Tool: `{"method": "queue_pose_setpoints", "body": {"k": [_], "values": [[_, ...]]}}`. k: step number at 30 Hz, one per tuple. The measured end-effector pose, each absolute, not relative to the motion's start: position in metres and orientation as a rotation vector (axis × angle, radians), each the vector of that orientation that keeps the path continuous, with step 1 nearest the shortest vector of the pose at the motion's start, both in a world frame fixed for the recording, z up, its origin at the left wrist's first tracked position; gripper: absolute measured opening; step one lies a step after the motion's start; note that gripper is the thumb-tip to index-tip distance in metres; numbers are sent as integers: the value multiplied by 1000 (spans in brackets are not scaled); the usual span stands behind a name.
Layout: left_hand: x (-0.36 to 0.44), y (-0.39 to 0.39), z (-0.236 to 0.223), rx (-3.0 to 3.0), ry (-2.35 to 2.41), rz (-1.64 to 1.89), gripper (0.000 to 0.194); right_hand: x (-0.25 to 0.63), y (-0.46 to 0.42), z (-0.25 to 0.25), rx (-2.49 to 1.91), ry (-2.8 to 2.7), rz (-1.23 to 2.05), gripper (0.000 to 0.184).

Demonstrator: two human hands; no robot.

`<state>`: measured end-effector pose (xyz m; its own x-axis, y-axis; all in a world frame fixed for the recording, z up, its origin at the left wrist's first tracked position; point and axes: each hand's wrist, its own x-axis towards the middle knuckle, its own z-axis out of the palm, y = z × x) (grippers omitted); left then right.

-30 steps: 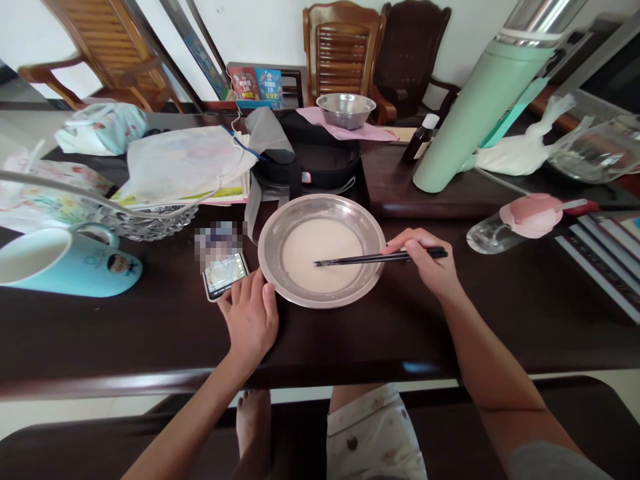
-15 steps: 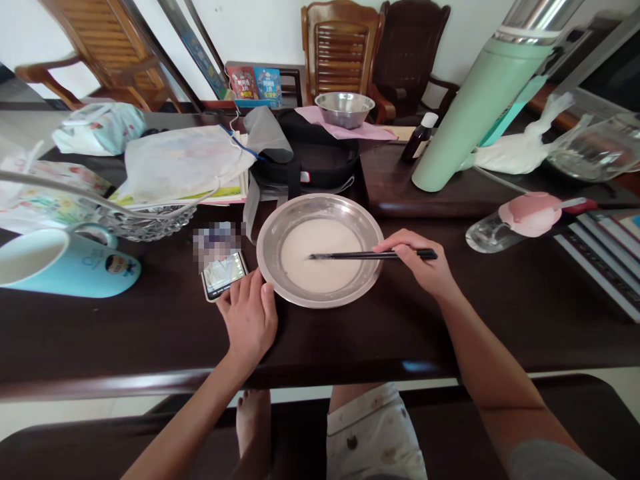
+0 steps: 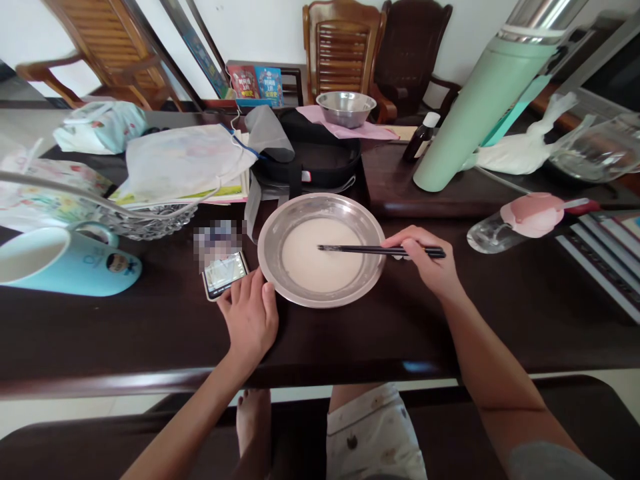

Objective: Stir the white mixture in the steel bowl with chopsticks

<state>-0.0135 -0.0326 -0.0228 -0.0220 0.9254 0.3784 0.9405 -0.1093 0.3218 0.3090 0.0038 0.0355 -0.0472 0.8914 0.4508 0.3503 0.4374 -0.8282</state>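
A wide metal bowl (image 3: 273, 280) of milky white liquid (image 3: 315, 270) stands on the dark table in front of me. In my right hand (image 3: 425, 257), closed around their thicker ends, are black chopsticks (image 3: 360, 250). They point left across the bowl, their tips at the pale liquid. My left hand (image 3: 250, 313) lies with its fingers stretched out at the bowl's lower left rim, thumb and forefinger against it. Its other fingertips reach the lower edge of a phone (image 3: 225, 273) with a lit screen, partly blurred out.
A light blue mug (image 3: 75, 263) and a glass basket (image 3: 150, 223) stand left. Behind the bowl are a black bag (image 3: 320, 153) and a small metal bowl (image 3: 345, 110). To the right are a green thermos (image 3: 480, 113), a pink-lidded bottle (image 3: 525, 217) and stacked books (image 3: 605, 260).
My right hand has shifted slightly right, drawing the chopsticks with it; their tips moved right and a little up. The left hand stays at the rim.
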Motion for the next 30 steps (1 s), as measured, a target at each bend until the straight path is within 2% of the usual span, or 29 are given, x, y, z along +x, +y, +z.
{"method": "queue_pose_setpoints", "body": {"k": [7,13,19,25,30], "values": [[-13,-33,-22,-2190,-2073,-797,55,307,3,33,-1045,-1581,733,31],[-13,-33,-20,-2197,-2079,-794,57,307,3,36,-1105,-1578,636,35],[-13,-33,-21,-2192,-2086,-797,58,308,3,32,-1039,-1562,738,29],[-13,-33,-22,-2188,-2104,-820,54,308,4,35,-1113,-1608,634,35],[-13,-33,-22,-2183,-2086,-817,56,308,3,31,-1055,-1520,700,32]]}}
